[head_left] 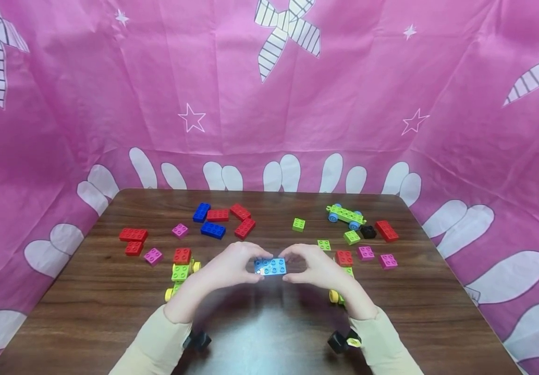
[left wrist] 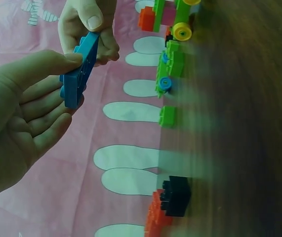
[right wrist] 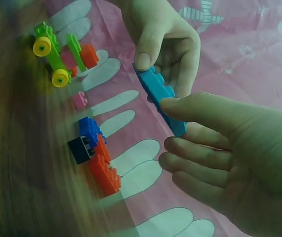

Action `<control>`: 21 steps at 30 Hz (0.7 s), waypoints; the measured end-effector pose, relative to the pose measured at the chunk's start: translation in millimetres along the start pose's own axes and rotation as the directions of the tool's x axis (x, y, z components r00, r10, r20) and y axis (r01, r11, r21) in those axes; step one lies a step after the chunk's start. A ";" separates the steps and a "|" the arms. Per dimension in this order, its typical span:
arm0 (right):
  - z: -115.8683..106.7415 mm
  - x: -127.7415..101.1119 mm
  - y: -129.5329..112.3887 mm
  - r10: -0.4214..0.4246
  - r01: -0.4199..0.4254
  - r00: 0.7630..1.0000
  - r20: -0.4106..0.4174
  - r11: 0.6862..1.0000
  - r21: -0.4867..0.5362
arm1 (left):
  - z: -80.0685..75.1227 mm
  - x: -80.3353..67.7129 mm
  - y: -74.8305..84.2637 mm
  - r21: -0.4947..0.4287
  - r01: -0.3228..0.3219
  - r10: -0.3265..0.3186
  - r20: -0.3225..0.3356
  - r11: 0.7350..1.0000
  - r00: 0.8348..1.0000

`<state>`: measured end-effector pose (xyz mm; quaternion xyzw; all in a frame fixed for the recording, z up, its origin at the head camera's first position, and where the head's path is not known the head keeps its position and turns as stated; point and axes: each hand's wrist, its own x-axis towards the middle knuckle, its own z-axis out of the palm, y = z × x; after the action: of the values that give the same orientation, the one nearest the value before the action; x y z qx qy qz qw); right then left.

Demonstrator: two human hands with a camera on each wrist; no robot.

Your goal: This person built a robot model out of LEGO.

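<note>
A light blue toy brick (head_left: 271, 266) with two rows of studs is held up above the middle of the table, between both hands. My left hand (head_left: 237, 264) pinches its left end, thumb on the near side and fingers on the far side. At the opposite end my right hand (head_left: 313, 264) pinches it the same way. Both wrist views show the blue brick (left wrist: 79, 74) (right wrist: 159, 96) with a thumb of each hand on it. Beyond the left forearm stands a green toy car base with yellow wheels (head_left: 180, 273), partly hidden; another (head_left: 337, 297) is mostly behind the right forearm.
Red bricks (head_left: 218, 215) and dark blue bricks (head_left: 213, 230) lie at back left, near pink bricks (head_left: 180, 230). At back right are a green car base with blue wheels (head_left: 344, 214), a black brick (head_left: 368, 232) and small green bricks (head_left: 298, 224). Pink cloth (head_left: 250, 130) hangs behind the table.
</note>
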<state>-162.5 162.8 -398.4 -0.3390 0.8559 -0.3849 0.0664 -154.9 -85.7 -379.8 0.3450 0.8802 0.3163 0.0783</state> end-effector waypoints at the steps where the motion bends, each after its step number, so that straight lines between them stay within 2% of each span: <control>1: 1.2 0.2 0.5 0.002 -0.002 1.000 0.011 1.000 -0.005 | 0.9 0.1 -0.6 0.002 0.005 -0.005 0.010 1.000 1.000; 5: 6.7 2.0 1.9 0.020 -0.017 0.998 0.057 0.999 -0.042 | 5.6 1.1 -2.8 0.009 0.030 -0.030 0.049 1.000 0.998; 14: 18.2 6.6 2.9 0.076 -0.067 0.993 0.086 0.992 -0.107 | 18.9 5.6 -12.0 0.024 0.012 -0.013 0.067 1.000 0.998; 21: 24.1 8.7 6.1 0.161 -0.150 0.974 0.158 0.985 -0.083 | 25.5 5.1 -19.0 -0.022 0.077 -0.074 0.119 0.997 0.990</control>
<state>-163.3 145.5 -418.2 -0.3036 0.8845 -0.3189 0.1545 -160.2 -80.2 -411.1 0.3285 0.8822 0.3040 0.1465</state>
